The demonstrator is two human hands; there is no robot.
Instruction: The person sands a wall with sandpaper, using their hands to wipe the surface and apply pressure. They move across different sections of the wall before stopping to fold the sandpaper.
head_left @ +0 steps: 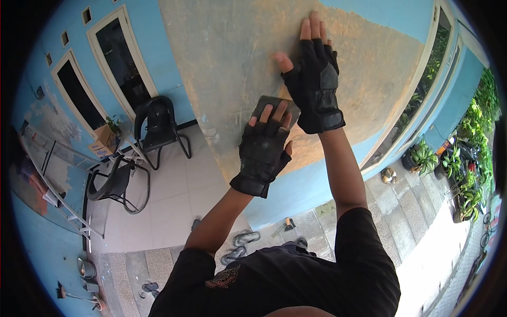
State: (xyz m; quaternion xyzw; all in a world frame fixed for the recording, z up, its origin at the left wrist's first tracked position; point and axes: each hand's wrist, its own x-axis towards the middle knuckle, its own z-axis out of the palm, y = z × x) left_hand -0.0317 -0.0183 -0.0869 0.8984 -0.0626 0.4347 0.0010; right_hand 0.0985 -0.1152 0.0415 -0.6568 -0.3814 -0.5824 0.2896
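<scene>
Sanding seems in hand: the gloved left hand [262, 150] presses, fingers flat and unclasped, a dark grey square sandpaper sheet [277, 107] on the scraped beige wall patch [227, 63], near its lower edge. The right hand [315, 84] lies open just beside (probably bracing). The next stroke calls for even pressure.

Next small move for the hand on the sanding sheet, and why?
Probably slide the dark grey sanding sheet down and rightward under the gloved left hand, toward the blue paint bordering the bare tan wall patch. The sheet lies on stripped surface, paint remains just below, and the gloved right hand lies flat on the wall above.
</scene>
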